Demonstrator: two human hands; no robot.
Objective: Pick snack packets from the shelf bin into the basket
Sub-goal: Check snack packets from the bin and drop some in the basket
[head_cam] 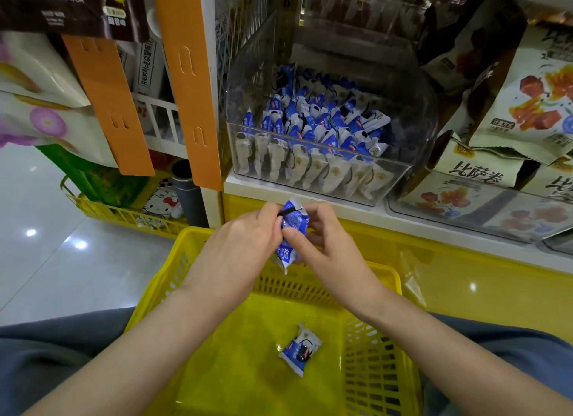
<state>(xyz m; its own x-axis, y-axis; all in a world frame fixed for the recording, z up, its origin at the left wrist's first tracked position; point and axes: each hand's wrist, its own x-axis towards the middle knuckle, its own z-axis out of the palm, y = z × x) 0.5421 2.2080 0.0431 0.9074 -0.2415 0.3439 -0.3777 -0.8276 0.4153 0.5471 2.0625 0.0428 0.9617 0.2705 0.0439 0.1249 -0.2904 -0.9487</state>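
Snack packet (293, 226), blue and white, was pinched upright between both hands, above the far rim of the basket. The left hand (245, 238) gripped its upper edge from 9 o'clock, fingers curled against the wrapper. The right hand (325, 242) held it from 3 o'clock, with the thumb pressed on the packet's front and the other fingers curled behind it. The packet's lower tip hung free below the 2 hands. At 6 o'clock from the grip, the yellow basket (248, 353) sat between the person's knees, and 1 second packet (300, 349) lay flat on its floor, toward the right side. At 12 o'clock from the hands, on the white shelf ledge, stood the clear shelf bin (415, 114), filled with many matching packets (322, 121), some standing in a row against its front wall. At 3 o'clock from the bin, large snack bags (527, 105) with red and orange print were stacked. At 9 o'clock, orange strips (186, 74) hung down, and another yellow basket (117, 212) stood on the floor beneath them.
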